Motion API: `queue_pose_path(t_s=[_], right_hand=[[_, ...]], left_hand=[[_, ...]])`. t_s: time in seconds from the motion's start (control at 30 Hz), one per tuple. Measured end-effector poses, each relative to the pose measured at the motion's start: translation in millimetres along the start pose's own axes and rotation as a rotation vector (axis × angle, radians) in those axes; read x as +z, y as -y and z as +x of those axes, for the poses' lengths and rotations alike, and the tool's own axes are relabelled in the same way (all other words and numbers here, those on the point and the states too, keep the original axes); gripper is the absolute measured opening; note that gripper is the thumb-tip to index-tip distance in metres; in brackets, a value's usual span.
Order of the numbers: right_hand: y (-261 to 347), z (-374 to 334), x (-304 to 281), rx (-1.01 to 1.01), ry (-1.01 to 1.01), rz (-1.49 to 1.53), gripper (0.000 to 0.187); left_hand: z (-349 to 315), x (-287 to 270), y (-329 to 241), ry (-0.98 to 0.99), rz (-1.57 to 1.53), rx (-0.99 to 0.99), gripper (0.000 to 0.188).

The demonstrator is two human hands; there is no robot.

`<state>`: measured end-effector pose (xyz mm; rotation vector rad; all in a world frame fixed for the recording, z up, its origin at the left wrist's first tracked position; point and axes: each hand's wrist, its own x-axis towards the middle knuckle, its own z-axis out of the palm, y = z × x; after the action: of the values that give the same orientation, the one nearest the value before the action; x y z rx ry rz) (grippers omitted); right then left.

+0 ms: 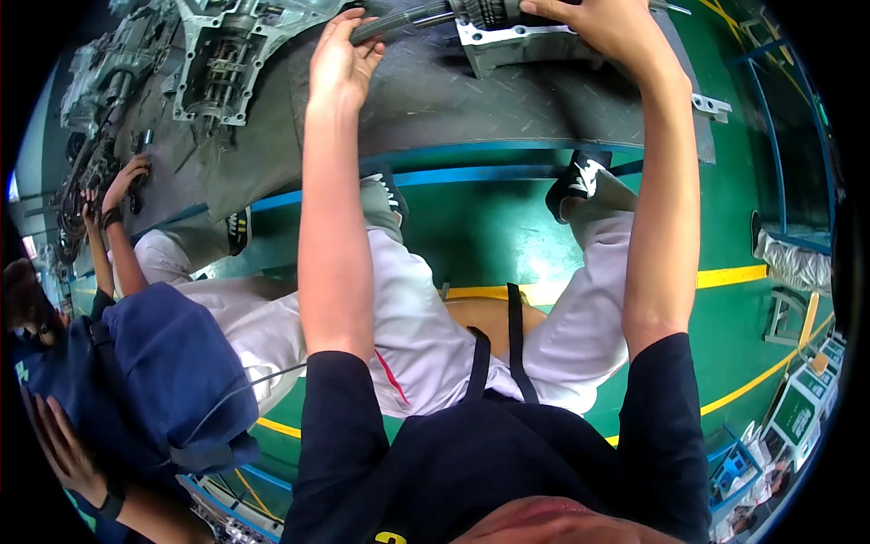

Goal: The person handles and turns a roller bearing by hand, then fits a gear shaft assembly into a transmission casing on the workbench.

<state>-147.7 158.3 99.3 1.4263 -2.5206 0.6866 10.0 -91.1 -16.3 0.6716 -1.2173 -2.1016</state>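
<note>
A metal gear shaft (412,18) with a splined left end and a toothed gear stack lies across the top edge of the view. My left hand (340,62) is closed round its left end, thumb and fingers on either side. My right hand (607,25) is at the gear stack's right side, its thumb against the metal; its other fingers are largely cut off by the upper edge. Beneath the gears sits an open light-metal housing (507,53) with bolt holes along its rim, partly covered by my right hand.
A second open gear housing (213,77) and more metal castings (113,86) stand on the dark worktop (435,113) to the left. A metal bracket (711,107) sticks out at its right edge. A seated co-worker (172,363) is close on my left, one hand on the bench.
</note>
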Motion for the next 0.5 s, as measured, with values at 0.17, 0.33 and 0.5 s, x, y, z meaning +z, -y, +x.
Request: queue_pose_path(t_s=[0.17, 0.33, 0.5], right_hand=[[15, -4, 0, 0.023, -0.068, -0.008, 0.064], [13, 9, 9, -0.079, -0.055, 0.043, 0.061], [15, 6, 0, -0.089, -0.049, 0.084, 0.058]], left_hand=[[-2, 6, 3, 0.002, -0.018, -0.001, 0.025], [2, 7, 2, -0.004, -0.017, 0.007, 0.024], [5, 8, 0, -0.033, 0.005, 0.033, 0.029]])
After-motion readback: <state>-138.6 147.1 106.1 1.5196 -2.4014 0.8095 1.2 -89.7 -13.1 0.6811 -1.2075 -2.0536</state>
